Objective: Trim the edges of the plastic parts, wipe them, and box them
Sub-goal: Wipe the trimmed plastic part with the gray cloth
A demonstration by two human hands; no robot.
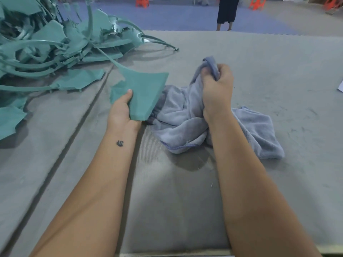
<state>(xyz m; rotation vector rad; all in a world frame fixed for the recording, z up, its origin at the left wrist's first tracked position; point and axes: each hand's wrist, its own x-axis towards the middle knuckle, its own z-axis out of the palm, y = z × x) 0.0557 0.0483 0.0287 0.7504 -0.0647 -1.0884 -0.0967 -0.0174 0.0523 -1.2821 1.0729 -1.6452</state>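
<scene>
Head view shows the left hand (123, 111) gripping a teal plastic part (143, 95) by its near edge, thumb on top, just above the grey table (259, 62). The right hand (217, 89) clenches a bunched blue cloth (185, 119) beside the part; the cloth's tail lies on the table. A heap of teal parts (55, 45) sits far left.

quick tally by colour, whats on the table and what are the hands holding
Green: 1 plastic part gripped in the left hand, plus 1 tangled pile of plastic parts at the far left, pieces too overlapped to count.
Blue-grey: 1 cloth bunched in the right hand, its rest lying on the table.
White: 1 paper corner at the right edge.
Total: 4 items, the pile taken as one.
</scene>
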